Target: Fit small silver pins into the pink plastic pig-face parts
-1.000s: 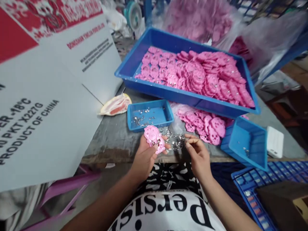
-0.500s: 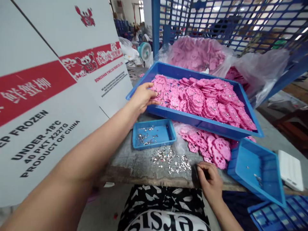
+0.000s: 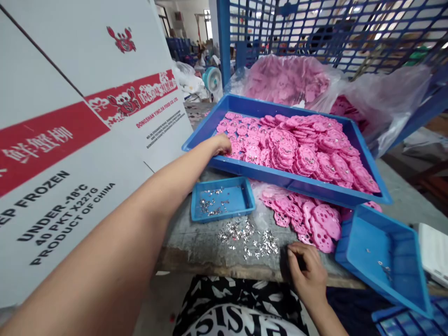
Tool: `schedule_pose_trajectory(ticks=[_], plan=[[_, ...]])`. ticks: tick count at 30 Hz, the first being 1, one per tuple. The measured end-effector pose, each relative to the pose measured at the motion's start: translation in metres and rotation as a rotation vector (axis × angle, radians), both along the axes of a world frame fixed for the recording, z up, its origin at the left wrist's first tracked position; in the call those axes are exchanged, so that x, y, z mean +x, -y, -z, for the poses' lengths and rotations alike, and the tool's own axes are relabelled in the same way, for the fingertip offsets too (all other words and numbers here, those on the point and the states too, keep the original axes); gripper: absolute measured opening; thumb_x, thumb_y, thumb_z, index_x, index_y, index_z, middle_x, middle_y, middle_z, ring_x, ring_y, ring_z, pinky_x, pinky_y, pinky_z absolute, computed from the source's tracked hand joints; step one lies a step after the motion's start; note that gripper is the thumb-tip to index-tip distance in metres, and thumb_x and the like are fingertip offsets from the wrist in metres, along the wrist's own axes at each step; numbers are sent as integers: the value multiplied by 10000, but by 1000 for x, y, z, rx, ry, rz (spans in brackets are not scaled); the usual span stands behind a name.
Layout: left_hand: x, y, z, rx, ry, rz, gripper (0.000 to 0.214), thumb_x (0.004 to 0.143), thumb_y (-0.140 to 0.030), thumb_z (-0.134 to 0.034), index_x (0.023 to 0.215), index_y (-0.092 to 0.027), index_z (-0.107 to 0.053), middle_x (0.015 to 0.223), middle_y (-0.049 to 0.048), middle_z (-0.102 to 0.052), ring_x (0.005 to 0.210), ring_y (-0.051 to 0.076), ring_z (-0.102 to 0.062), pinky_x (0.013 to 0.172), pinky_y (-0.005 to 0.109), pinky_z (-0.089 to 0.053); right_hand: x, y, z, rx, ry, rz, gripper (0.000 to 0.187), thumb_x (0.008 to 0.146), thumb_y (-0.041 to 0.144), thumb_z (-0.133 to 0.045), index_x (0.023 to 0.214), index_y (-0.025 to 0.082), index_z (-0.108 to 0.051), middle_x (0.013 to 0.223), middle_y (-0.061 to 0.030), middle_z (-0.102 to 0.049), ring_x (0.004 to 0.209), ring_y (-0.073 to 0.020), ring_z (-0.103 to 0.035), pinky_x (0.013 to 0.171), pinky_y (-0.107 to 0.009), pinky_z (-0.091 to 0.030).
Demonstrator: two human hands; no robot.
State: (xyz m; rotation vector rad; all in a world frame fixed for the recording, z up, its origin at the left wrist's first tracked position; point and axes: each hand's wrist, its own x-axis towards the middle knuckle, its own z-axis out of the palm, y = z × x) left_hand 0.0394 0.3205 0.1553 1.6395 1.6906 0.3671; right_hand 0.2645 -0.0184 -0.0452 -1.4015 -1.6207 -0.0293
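My left hand [image 3: 222, 143] reaches into the left end of the large blue tray [image 3: 259, 167], its back up and its fingers bent down among the pink scalloped pieces [image 3: 252, 154]. Its fingertips are hidden, so I cannot see whether it holds a piece. My right hand [image 3: 308, 266] rests at the front edge of the table, fingers curled and nothing visible in them. Just left of it lie small shiny metal bits [image 3: 268, 243] in a loose pile. Beside it are more pink pieces [image 3: 320, 221] with holes, partly under the tray.
A small blue tray [image 3: 241, 210] holds scattered metal bits. At the right stands a deeper blue bin [image 3: 371, 261] with a few bits, beside a white object [image 3: 436, 252]. Plastic bags of pink pieces [image 3: 283, 79] lie behind. A white carton [image 3: 133, 144] stands at left.
My left hand has lowered into the large tray; the pink piece it held up is no longer seen raised. My right hand stays at the table edge. The view has shifted slightly.
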Motion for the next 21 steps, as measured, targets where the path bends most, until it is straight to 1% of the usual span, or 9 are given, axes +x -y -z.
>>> schedule_pose_trajectory(ticks=[2, 4, 5, 7, 10, 13, 18, 21], plan=[[0, -6, 5, -8, -85, 3, 320, 885, -352, -768, 1094, -116, -713, 1071, 116, -741, 1028, 251, -701, 898, 415, -573, -1, 0, -2, 0, 3, 7, 68, 967, 171, -602, 947, 226, -637, 876, -31, -704, 832, -196, -668, 767, -340, -525], [1, -13, 12, 1, -141, 0, 224, 702, -214, -888, 834, -114, -737, 797, 111, -748, 972, 296, -715, 858, 390, -536, -2, 0, -4, 6, 2, 23, 73, 958, 163, -607, 941, 228, -636, 866, -30, -707, 820, -199, -666, 762, -347, -524], [1, -16, 17, 12, -168, 0, 212, 628, -133, -899, 747, -128, -724, 708, 105, -728, 963, 315, -716, 846, 388, -521, -2, 1, -5, 3, -2, 33, 76, 955, 161, -608, 939, 230, -637, 863, -31, -710, 816, -201, -666, 758, -352, -524], [2, -22, 25, 49, -210, -1, 241, 557, -48, -877, 676, -162, -702, 633, 89, -696, 965, 337, -712, 839, 392, -511, -4, 1, -7, -4, -18, 57, 78, 950, 168, -604, 923, 234, -637, 850, -35, -713, 809, -210, -666, 751, -364, -523], [2, -27, 32, 129, -249, 9, 236, 565, -109, -880, 669, -190, -684, 631, 96, -675, 1008, 370, -695, 844, 401, -511, -6, 2, -10, -43, -48, 86, 92, 952, 198, -586, 886, 241, -634, 831, -42, -717, 808, -224, -672, 754, -389, -526], [2, -28, 33, 191, -265, 40, 224, 603, -182, -870, 681, -195, -661, 675, 127, -665, 1105, 402, -655, 882, 408, -500, -8, 1, -11, -65, -61, 94, 113, 949, 213, -570, 860, 242, -632, 819, -46, -717, 802, -228, -666, 756, -400, -519], [0, -19, 27, 250, -270, 105, 192, 622, -164, -818, 706, -192, -648, 816, 156, -688, 1240, 410, -589, 990, 414, -455, -11, 3, -7, -45, -51, 85, 120, 954, 205, -554, 862, 234, -626, 814, -45, -709, 796, -226, -650, 749, -386, -506], [-4, -7, 19, 356, -267, 128, 171, 671, -170, -796, 795, -184, -679, 938, 157, -708, 1257, 386, -577, 1034, 414, -430, -6, 1, -13, -59, -29, 81, 100, 964, 215, -542, 915, 226, -629, 866, -61, -714, 836, -231, -652, 763, -382, -515]])
